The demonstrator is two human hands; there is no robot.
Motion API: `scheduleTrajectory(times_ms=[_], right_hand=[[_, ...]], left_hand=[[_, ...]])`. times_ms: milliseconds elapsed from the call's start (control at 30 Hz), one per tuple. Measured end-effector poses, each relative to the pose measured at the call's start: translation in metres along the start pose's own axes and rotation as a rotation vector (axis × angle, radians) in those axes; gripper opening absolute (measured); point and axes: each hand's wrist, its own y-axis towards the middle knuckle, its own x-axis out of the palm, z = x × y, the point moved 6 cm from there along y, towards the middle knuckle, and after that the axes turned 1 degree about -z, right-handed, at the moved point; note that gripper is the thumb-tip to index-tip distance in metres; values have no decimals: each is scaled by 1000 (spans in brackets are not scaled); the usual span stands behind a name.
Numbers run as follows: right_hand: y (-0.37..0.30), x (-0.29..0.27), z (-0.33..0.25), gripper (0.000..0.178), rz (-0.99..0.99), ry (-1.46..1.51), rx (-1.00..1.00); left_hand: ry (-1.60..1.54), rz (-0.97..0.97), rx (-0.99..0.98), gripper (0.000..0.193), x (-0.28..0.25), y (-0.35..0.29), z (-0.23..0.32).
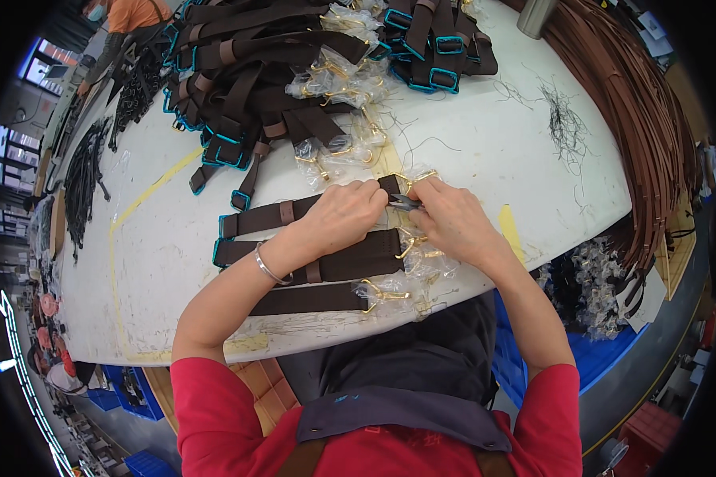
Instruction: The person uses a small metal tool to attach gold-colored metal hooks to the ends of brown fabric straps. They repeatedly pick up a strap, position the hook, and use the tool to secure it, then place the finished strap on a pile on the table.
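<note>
Several dark brown webbing straps lie side by side in front of me, with teal-wrapped buckles at the left end and gold hooks in clear plastic at the right. My left hand (347, 211) is closed over the right end of the farthest strap (254, 219). Against its fingertips lies a small grey pair of thread snips (406, 202), gripped in my right hand (452, 219) close to a wrapped gold hook (418, 176). The fingers hide most of the snips and the strap's edge. Nearer me are the middle strap (362, 254) and the nearest strap (310, 300).
A heap of similar straps (254, 75) covers the table's far side. Loose dark threads (566, 119) lie at the right, beside long brown strips (628, 95) hanging over the edge. A metal cylinder (536, 17) stands far right. Someone in orange (135, 14) is at the far left.
</note>
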Motion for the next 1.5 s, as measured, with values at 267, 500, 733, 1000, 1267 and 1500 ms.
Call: scheduleTrajectory(times_ms=[267,500,733,1000,1267,1500], right_hand=[[2,3,-3,15,2,-29,-45],[2,7,-4,16,-4,-80,-51],[4,7,-9,20,8,-103,-112],[3,7,-9,23,29,-100,-109],[2,11,-6,21,63,-55,-133],[-1,12,-3,20,55,-16,-120]], left_hand=[[-206,15,-49,9,4,3,-16],[-298,-14,-99,8,4,7,-21],[-369,-48,-166,7,2,8,-24],[-387,-55,-174,7,1,11,-24],[-377,-88,-160,6,-1,14,-20],[-492,-43,-181,9,-4,26,-25]])
